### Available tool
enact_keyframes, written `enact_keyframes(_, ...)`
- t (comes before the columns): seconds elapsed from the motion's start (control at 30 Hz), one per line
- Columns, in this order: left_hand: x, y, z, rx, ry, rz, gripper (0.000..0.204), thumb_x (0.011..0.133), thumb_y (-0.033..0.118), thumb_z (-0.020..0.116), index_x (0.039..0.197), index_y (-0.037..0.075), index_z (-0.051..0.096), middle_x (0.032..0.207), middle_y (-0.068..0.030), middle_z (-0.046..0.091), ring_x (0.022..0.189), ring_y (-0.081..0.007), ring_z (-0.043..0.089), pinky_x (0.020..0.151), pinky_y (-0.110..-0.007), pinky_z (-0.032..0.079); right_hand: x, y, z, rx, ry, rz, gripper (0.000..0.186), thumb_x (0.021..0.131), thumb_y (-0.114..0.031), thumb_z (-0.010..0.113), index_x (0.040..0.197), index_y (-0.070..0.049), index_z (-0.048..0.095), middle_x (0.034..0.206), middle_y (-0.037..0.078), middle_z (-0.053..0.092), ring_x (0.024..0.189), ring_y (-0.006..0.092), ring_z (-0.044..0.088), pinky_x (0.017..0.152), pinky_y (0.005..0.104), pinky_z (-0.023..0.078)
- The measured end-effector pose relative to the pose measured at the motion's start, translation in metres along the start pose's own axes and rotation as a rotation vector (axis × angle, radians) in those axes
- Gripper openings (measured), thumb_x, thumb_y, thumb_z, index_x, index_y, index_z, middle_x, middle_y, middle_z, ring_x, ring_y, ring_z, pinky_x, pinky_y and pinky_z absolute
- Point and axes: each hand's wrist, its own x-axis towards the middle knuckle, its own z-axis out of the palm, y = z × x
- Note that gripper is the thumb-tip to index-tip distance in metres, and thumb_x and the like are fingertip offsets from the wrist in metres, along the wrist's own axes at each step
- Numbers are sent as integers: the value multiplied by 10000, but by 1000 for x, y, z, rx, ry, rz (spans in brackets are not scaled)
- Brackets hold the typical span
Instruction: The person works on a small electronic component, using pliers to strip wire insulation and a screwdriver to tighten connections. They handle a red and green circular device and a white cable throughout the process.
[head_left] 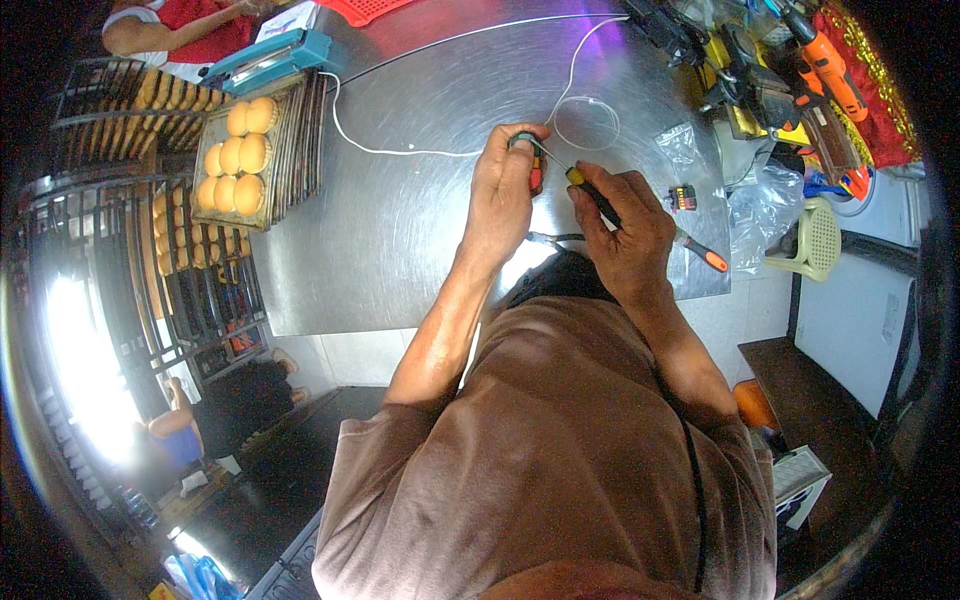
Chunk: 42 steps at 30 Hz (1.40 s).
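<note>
Over a steel table, my left hand is closed around a small red and dark green device, mostly covered by the fingers. A screwdriver with a black and yellow handle is gripped in my right hand. Its thin shaft points up and left to the device; whether the tip touches is too small to tell. A white cord passes behind my left hand and loops on the steel beyond it. Near my right wrist lies a tool with an orange and black handle.
Stacked trays of round buns stand at the left, beside a blue appliance. Drills and other tools crowd the far right, near plastic bags and a pale green stool. Another person's arm shows at the far left.
</note>
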Motion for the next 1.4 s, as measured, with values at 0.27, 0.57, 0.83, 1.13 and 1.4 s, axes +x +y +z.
enact_keyframes(0.27,-2,1,1,19,4,10,275,1000,182,373,1093,32,584,723,24,446,636,-63,364,570,-227,317,1,-1,1,46,10,38,226,820,-119,719,1035,-67,675,792,128,630,663,296,637,581,384,501)
enact_keyframes(0.57,-2,2,-3,86,-8,36,279,998,187,374,1090,26,582,740,7,478,640,-65,374,569,-232,325,11,-7,-9,93,-49,73,163,826,-124,704,971,-52,684,783,133,652,684,296,654,601,366,510)
enact_keyframes(0.83,-3,1,-4,79,-22,78,279,1006,192,373,1100,22,573,736,10,471,641,-66,380,574,-229,327,12,-6,-8,104,-45,43,154,836,-126,695,963,-41,683,799,141,663,687,302,659,607,366,513)
enact_keyframes(1.13,-3,3,-4,76,-37,55,277,1000,193,377,1105,21,567,744,5,485,641,-68,389,577,-230,335,16,-9,-14,125,-54,77,150,844,-128,694,971,-47,688,830,134,682,711,269,676,622,343,520)
enact_keyframes(1.4,-3,16,-6,-281,-47,-113,288,956,159,372,1090,-28,546,812,-52,531,624,-94,417,568,-236,353,13,-7,-23,117,-61,133,164,876,-112,680,1013,-22,694,798,77,679,675,128,606,608,262,476)
